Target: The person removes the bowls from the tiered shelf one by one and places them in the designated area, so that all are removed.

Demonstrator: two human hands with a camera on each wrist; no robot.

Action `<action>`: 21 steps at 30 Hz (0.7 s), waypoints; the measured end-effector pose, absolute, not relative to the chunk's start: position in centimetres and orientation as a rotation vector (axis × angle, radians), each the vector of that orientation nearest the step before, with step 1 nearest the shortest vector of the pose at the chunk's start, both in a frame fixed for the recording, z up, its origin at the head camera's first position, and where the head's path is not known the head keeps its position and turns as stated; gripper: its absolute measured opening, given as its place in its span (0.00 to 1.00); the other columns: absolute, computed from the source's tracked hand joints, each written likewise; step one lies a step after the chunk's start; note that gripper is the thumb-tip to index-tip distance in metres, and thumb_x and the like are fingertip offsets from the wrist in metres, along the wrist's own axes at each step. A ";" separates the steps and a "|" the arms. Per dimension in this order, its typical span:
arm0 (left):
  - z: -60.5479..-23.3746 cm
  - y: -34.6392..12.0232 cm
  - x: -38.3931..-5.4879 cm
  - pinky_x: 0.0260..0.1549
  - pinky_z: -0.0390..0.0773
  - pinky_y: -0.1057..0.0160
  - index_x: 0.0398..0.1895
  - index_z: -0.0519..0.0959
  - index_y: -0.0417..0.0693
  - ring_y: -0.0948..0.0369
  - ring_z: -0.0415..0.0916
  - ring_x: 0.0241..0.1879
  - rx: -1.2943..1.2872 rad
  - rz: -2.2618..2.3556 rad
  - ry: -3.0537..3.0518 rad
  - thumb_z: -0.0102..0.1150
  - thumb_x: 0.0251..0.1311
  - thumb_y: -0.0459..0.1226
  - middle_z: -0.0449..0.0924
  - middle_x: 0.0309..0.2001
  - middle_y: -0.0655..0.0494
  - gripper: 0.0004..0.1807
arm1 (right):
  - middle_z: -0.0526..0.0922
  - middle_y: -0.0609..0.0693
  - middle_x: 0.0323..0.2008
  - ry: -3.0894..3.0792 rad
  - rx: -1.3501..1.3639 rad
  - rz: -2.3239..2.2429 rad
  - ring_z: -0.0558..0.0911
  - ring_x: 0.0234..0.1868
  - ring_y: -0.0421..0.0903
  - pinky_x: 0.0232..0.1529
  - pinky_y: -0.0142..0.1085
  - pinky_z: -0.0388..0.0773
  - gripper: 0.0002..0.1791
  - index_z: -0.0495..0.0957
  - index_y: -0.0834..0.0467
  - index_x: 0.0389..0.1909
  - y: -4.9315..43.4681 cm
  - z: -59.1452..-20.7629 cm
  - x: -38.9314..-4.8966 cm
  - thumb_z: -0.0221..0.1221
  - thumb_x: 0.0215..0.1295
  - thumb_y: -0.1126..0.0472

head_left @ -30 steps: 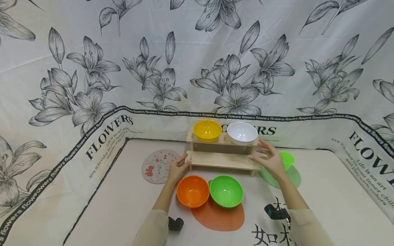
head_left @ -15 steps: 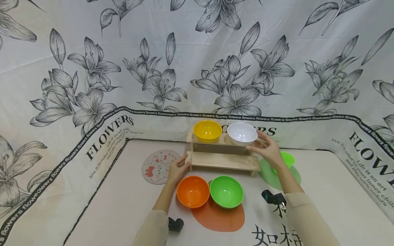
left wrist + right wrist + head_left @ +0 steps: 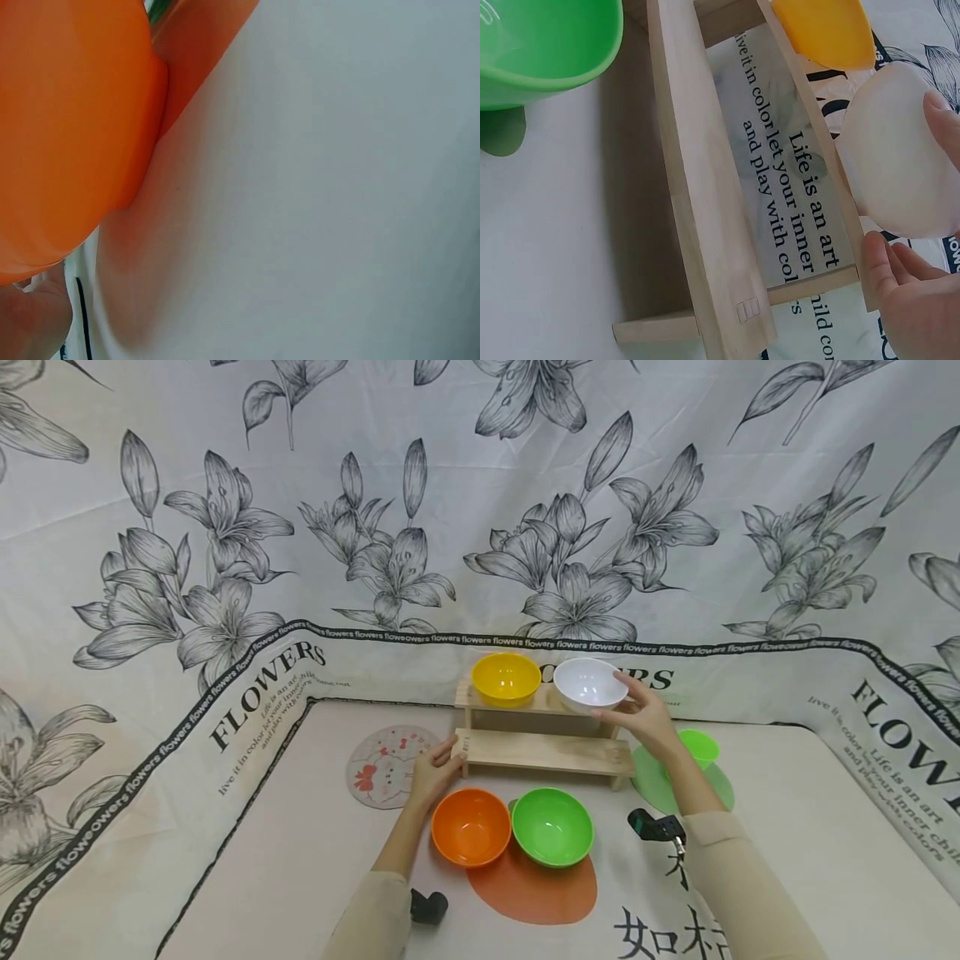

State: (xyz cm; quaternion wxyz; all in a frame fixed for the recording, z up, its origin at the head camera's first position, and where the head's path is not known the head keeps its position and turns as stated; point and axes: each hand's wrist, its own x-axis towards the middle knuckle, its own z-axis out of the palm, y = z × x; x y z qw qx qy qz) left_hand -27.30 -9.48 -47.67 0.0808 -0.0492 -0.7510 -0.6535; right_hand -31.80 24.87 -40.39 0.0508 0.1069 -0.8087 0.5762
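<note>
A two-tier wooden shelf (image 3: pixel 543 752) bears a yellow bowl (image 3: pixel 506 680) and a white bowl (image 3: pixel 585 683) on its upper board. With thumb and fingers my left hand (image 3: pixel 433 772) grips the left end of the lower board. At the white bowl's right side, my right hand (image 3: pixel 647 717) holds the bowl, fingers at the rim and thumb low at the front. The right wrist view shows the white bowl (image 3: pixel 900 154) between the digits of this hand. Most of my left hand (image 3: pixel 34 319) is hidden behind the orange bowl (image 3: pixel 67 135) in the left wrist view.
In front of the shelf, an orange bowl (image 3: pixel 471 828) and a green bowl (image 3: pixel 552 827) stand side by side. A small green cup (image 3: pixel 699 747) is at the right, partly behind my right forearm. A flower-printed cloth (image 3: pixel 390 560) hangs behind the shelf.
My right hand has moved left from the right end of the shelf to the white bowl and now holds its side. The left hand has stayed on the shelf.
</note>
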 end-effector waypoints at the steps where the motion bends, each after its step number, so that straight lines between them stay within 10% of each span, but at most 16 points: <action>1: -47.7 -9.5 -27.3 0.54 0.74 0.53 0.58 0.70 0.29 0.42 0.71 0.56 -0.145 -1.956 -2.242 0.60 0.60 0.32 0.71 0.56 0.34 0.24 | 0.59 0.65 0.68 -2.460 0.327 1.758 0.71 0.58 0.57 0.46 0.20 0.74 0.49 0.49 0.59 0.73 24.8 -40.4 -31.8 0.67 0.54 0.61; 8: -47.8 -9.4 -27.5 0.53 0.75 0.53 0.58 0.70 0.29 0.42 0.71 0.56 -0.147 -1.954 -2.246 0.59 0.60 0.32 0.71 0.57 0.35 0.24 | 0.61 0.70 0.65 -2.379 0.366 1.875 0.75 0.46 0.35 0.46 0.19 0.75 0.49 0.47 0.62 0.72 24.4 -40.5 -31.9 0.66 0.54 0.68; 21: -47.9 -9.5 -27.5 0.53 0.75 0.52 0.59 0.69 0.29 0.42 0.71 0.56 -0.155 -1.963 -2.248 0.59 0.61 0.33 0.71 0.57 0.34 0.25 | 0.63 0.72 0.63 -2.340 0.317 1.916 0.77 0.45 0.35 0.46 0.19 0.75 0.49 0.47 0.65 0.72 24.1 -40.5 -31.8 0.67 0.53 0.68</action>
